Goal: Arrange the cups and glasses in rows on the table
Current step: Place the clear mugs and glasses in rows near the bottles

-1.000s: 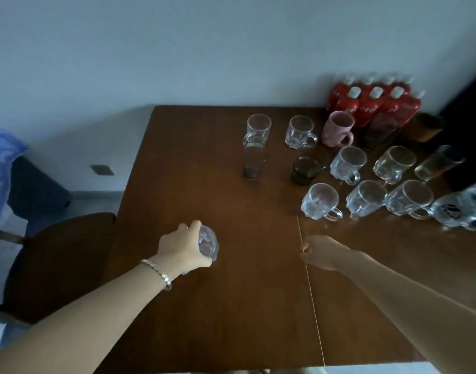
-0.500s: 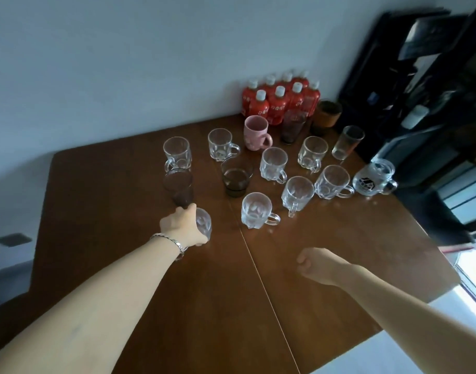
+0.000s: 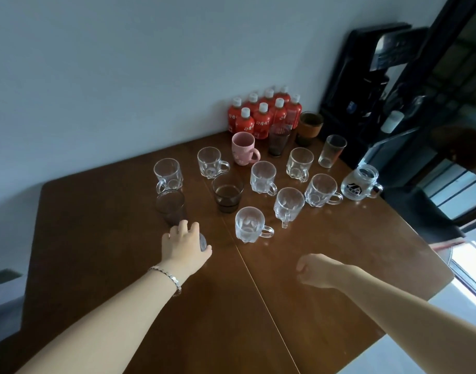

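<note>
The left hand (image 3: 185, 245) is cupped over a small clear glass (image 3: 203, 242), with fingers and thumb curled round its top. Only a sliver of the glass shows on the thumb side, and I cannot tell whether its base is on the wood. It sits in the left half of the table (image 3: 96, 238), just left of the seam that runs to the near edge. A dark tumbler (image 3: 170, 207) stands just beyond the fingertips, and a clear mug (image 3: 168, 174) stands beyond that, so the three form a line toward the far edge. Across the seam, the nearest handled mug (image 3: 249, 225) is roughly level with the held glass. The right hand (image 3: 316, 271) hangs over the table's right half with its fingers loosely curled, holding nothing.

Farther out, more mugs and glasses stand in slanted rows toward the far right corner. Among them are a pink mug (image 3: 243, 152) and a frosted mug (image 3: 362, 182) by the right edge. Red bottles (image 3: 264, 112) are packed into the corner.

The step in hand looks like placing this glass at the front of the left-most line. Next, it needs settling upright in line with the tumbler. The fingers should then lift straight off, because the tumbler is close enough to knock.
</note>
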